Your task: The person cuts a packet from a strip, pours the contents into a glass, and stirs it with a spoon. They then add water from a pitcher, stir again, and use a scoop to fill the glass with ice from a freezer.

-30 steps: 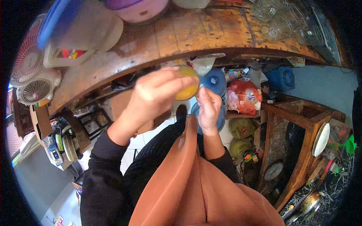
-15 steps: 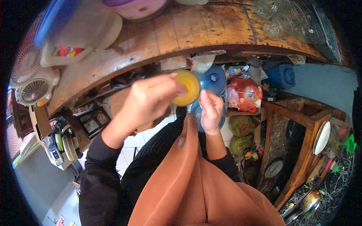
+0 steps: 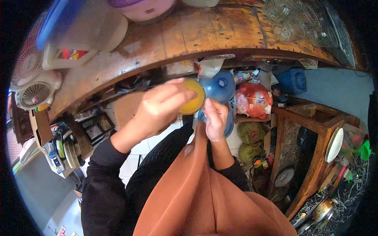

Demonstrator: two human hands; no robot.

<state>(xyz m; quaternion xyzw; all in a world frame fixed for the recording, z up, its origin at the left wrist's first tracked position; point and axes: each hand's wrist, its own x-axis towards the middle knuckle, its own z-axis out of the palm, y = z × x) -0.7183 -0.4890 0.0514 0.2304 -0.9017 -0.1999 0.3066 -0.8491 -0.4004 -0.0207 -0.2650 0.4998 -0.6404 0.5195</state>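
Observation:
A round clear container [image 3: 193,103] with yellow contents is held up in front of my body, below the edge of the wooden counter. My right hand [image 3: 215,120] pinches its right rim between thumb and fingers. My left hand [image 3: 161,103] is over its left side, fingers bent together with the fingertips above the yellow contents. Whatever the left fingers may hold is too hidden to make out.
Behind stands the wooden counter [image 3: 220,31] with glassware [image 3: 291,23], a pink tub [image 3: 145,10] and a fan [image 3: 36,95]. Blue water jugs [image 3: 218,88], a red bag [image 3: 254,100] and a wooden frame [image 3: 315,126] are below and right.
The container and my right hand have shifted slightly left in the view. My left hand stays over the container, its fingers still bent together.

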